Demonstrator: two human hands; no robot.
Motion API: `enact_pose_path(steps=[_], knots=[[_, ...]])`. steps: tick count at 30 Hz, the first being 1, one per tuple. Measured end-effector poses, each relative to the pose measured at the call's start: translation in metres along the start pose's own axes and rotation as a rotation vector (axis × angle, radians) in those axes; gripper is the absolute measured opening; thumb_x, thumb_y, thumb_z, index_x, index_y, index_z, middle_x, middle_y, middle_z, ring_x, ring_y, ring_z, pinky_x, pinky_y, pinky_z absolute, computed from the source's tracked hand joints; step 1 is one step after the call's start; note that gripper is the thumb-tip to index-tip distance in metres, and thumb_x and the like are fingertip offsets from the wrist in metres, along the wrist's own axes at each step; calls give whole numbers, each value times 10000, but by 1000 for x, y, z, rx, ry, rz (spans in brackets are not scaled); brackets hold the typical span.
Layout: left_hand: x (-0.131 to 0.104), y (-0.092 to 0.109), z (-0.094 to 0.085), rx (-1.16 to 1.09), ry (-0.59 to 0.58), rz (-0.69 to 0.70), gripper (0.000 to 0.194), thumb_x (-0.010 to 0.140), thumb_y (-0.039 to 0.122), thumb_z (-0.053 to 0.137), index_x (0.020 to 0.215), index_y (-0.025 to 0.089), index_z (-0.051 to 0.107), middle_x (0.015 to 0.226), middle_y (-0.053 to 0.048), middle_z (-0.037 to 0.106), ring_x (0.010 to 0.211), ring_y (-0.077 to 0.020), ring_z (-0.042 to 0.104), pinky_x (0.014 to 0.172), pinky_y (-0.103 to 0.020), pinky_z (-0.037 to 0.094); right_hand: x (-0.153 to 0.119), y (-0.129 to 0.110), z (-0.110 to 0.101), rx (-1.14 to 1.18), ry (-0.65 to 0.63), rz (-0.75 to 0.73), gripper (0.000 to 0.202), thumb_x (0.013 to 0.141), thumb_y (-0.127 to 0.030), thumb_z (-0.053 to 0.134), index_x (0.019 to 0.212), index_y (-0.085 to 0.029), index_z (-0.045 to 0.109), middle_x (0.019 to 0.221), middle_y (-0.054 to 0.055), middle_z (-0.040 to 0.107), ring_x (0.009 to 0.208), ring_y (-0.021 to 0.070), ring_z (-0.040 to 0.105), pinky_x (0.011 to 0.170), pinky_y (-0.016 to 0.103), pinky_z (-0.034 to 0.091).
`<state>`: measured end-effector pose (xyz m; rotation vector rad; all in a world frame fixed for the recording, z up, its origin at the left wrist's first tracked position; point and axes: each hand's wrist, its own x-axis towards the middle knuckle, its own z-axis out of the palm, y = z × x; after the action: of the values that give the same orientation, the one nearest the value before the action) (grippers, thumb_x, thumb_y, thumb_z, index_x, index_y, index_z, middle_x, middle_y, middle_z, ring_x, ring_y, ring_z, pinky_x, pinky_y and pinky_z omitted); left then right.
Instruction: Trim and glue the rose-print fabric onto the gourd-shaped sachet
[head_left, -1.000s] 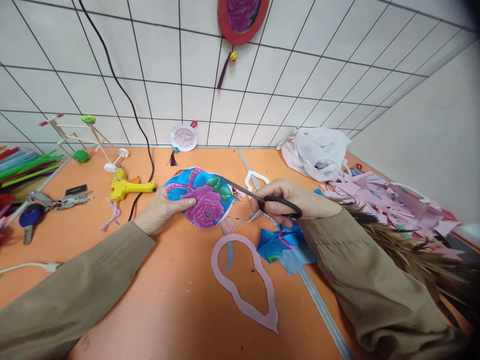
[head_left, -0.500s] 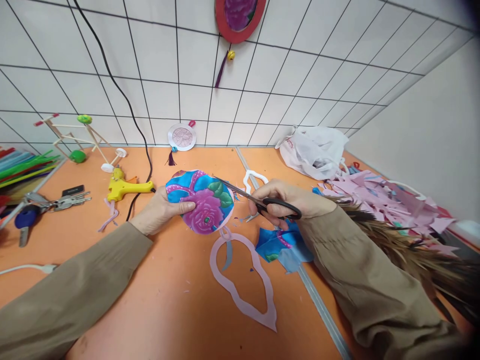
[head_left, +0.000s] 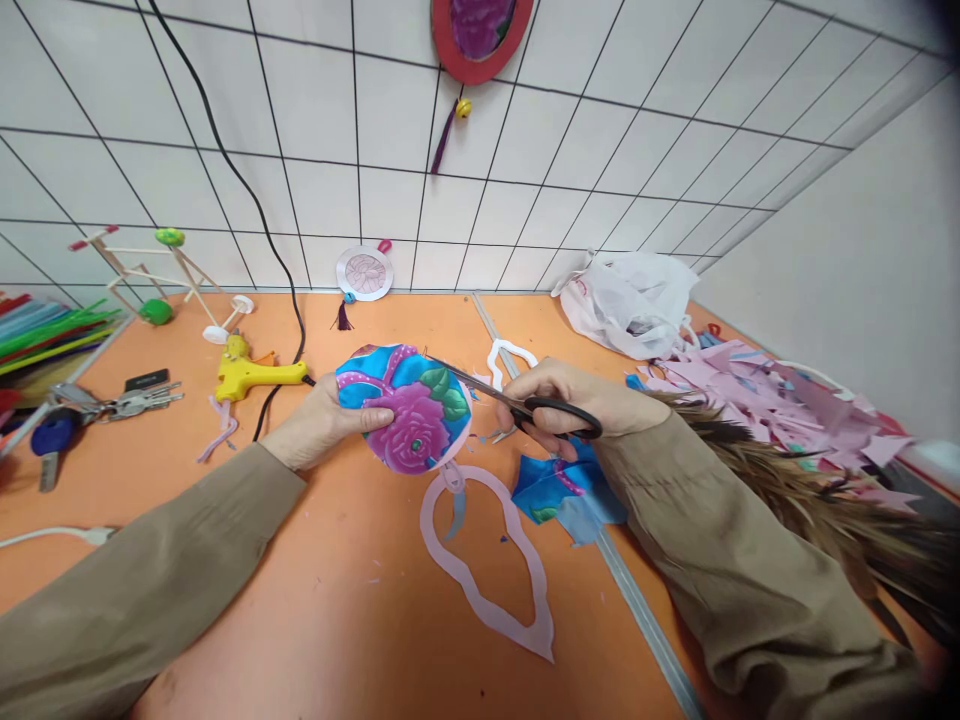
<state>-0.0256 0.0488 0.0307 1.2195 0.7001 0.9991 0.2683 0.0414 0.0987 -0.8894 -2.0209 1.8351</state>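
Bag (head_left: 630, 305) right of floral disc (head_left: 416, 428): red marking (head_left: 579, 303) (illegible). Disc edge: clamped in left hand (head_left: 315, 425), between thumb and fingers. Right of disc: right hand (head_left: 613, 400), fingers clamped round scissors (head_left: 487, 388).

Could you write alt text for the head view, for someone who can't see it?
A left hand holds round floral fabric, and a right hand holds scissors along its edge. On the orange table, a pink cutout lies nearer the viewer, a yellow glue gun to the left, a white bag and pink scraps to the right.
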Motion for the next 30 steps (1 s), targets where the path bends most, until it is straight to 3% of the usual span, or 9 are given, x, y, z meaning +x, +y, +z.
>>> enact_pose_path(steps=[5,11,25,30], knots=[[0,-1,0,-21,7,2,432,624,240,883,1033,189,756,1027,-89,775,1006,-296,701,941,-435,536,1,9,-2,82,-22,-61,503,797,-598,686,897,-112,609,422,-62,504,299,69,444,307,179,267],[0,0,2,-20,12,-15,412,623,242,884,1008,178,751,999,-84,778,954,-274,714,901,-404,553,1,14,-5,79,-22,-60,488,806,-584,684,910,-112,620,442,-56,519,309,75,460,337,188,356],[0,0,2,-16,19,-16,422,617,256,884,1006,172,742,991,-94,775,954,-301,714,903,-437,548,0,8,-4,0,-6,-29,576,762,-680,662,884,-119,616,424,-49,508,281,67,419,298,187,288],[0,-2,1,-17,20,-10,389,616,249,884,975,184,748,995,-87,776,980,-304,707,913,-437,545,0,8,-3,1,-4,-19,579,750,-691,667,883,-130,610,447,-42,524,334,88,487,319,188,317]])
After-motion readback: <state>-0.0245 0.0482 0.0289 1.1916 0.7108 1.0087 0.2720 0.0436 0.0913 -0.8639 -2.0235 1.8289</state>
